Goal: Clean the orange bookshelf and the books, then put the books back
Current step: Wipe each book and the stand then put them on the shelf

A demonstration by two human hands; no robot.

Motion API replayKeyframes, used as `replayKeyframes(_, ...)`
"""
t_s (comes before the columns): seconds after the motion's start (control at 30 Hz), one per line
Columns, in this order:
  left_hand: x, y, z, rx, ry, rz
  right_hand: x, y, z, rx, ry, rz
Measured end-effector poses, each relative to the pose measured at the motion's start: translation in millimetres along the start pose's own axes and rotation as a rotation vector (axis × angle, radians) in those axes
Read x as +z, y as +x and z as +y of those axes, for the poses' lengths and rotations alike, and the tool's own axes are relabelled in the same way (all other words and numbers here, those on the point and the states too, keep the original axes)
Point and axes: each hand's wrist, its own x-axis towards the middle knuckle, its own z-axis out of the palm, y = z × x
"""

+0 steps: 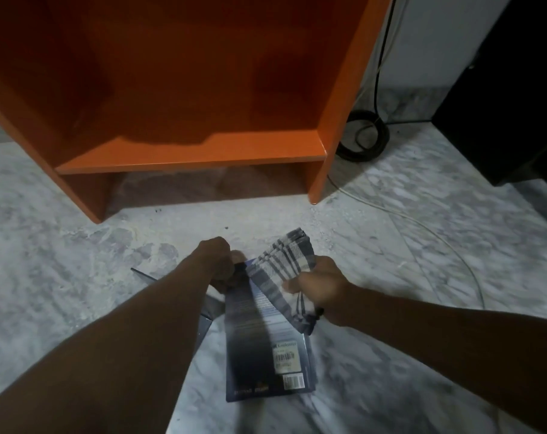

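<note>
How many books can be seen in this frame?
2. A dark blue book with barcodes is held at its top by the left hand while the right hand presses a checked cloth on it. Another dark book lies beneath the left forearm, mostly hidden; more could be hidden.

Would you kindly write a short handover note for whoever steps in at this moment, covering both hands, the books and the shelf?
Left hand: grip closed on the top edge of the dark blue book, held back cover up, above the marble floor.
Right hand: grip closed on the checked cloth, which lies against the book's cover.
Orange bookshelf: the visible shelf holds no books.
Another dark book lies under the left forearm.
Done: books are off the visible shelf.
Left: finish wiping this book, then the other, and put them back. Whether the shelf is wiped cannot be told.
</note>
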Motion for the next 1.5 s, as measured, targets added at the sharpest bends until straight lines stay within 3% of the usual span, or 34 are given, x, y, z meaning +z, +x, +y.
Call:
replayKeyframes(0.1, -19, -5, 1, 0.029, -0.286, -0.069, -13, -10, -21, -0.026, 0.016, 0.011)
replayKeyframes(0.27, -54, -32, 14, 0.143, -0.768, -0.050, -43, -31, -66, -0.165, 0.134, 0.046)
replayKeyframes(0.4, -83, -50, 33, 0.315, -0.871, -0.009, -66, -46, -98, -0.257, 0.174, 0.136)
replayKeyframes(0.63, -130, -97, 88, 0.527, -1.041, 0.235, -102, -71, -157, -0.430, 0.209, 0.220)
replayKeyframes(0.77, -155, -118, 106, 0.595, -1.112, 0.385, -116, -90, -200, -0.553, -0.085, 0.308)
replayKeyframes(0.9, -173, -125, 99, 0.548, -1.165, 0.453, -125, -115, -249, -0.864, -0.482, 0.483)
replayKeyframes(1.07, -188, -142, 96, 0.533, -1.205, 0.534, -123, -137, -292, -1.463, -0.573, 0.784)
replayKeyframes(1.17, -197, -153, 102, 0.480, -1.224, 0.622, -100, -117, -252, -1.554, -0.752, 0.688)
replayKeyframes(1.23, -205, -153, 101, 0.424, -1.231, 0.684, -84, -95, -193, -1.613, -0.953, 0.418)
replayKeyframes(1.3, -209, -150, 97, 0.390, -1.252, 0.710, -82, -78, -134, -1.497, -1.184, -0.009)
replayKeyframes(1.33, -208, -150, 95, 0.383, -1.246, 0.718, -84, -82, -119, -1.466, -1.389, -0.116)
replayKeyframes(1.37, -206, -152, 95, 0.382, -1.232, 0.725, -90, -86, -118, -1.475, -1.433, -0.088)
replayKeyframes(1.4, -205, -151, 95, 0.381, -1.211, 0.729, -97, -88, -124, -1.499, -1.331, -0.015)
replayKeyframes(1.47, -201, -148, 96, 0.369, -1.177, 0.713, -106, -104, -158, -1.562, -0.930, 0.146)
replayKeyframes(1.5, -199, -149, 97, 0.369, -1.178, 0.693, -106, -111, -182, -1.632, -0.743, 0.318)
